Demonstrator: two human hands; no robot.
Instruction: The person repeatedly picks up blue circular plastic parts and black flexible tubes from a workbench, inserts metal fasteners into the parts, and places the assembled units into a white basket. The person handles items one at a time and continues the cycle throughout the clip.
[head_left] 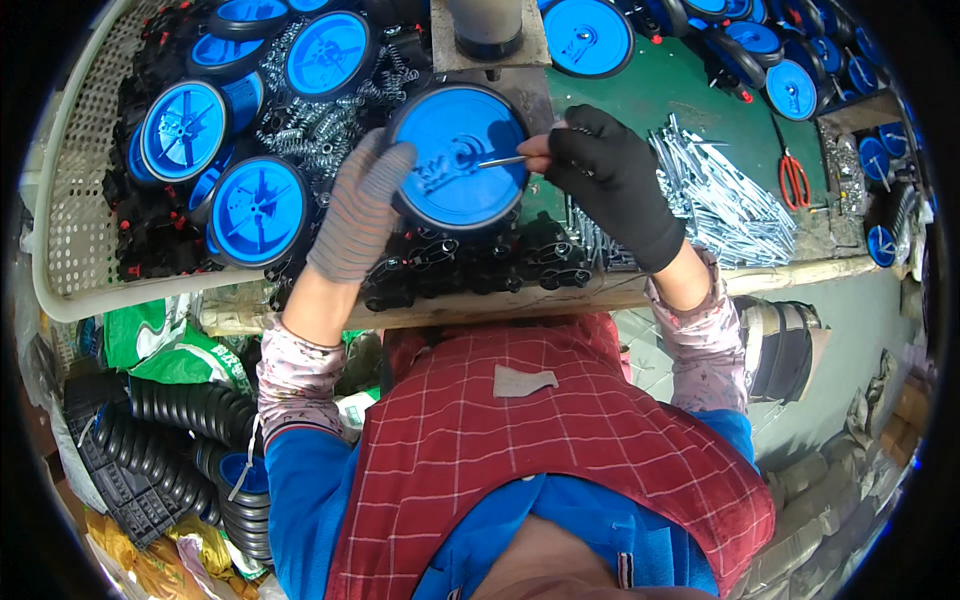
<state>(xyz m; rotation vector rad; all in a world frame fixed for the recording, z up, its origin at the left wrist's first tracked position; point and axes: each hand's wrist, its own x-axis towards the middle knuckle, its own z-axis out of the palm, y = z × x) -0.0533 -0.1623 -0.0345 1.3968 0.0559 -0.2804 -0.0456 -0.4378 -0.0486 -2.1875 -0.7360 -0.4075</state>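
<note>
In front of me, near the middle of the bench, my left hand (362,205) grips the left edge of a blue wheel with a black tyre (455,195). A striped grey glove covers that hand. My right hand (612,178), in a black glove with bare fingertips, pinches a thin metal rod (503,161). The rod lies level, its left end over the wheel's hub; whether it is in the hole I cannot tell. Right of this hand lies a heap of similar metal rods (735,215). Small black plastic parts (480,265) line the bench below the wheel.
A perforated pale basket (72,240) at the left borders blue wheels (258,210) and loose springs (325,130). A metal machine post (487,28) stands behind the held wheel. Red-handled scissors (793,182) lie at the right. Stacked black tyres (175,430) sit below left.
</note>
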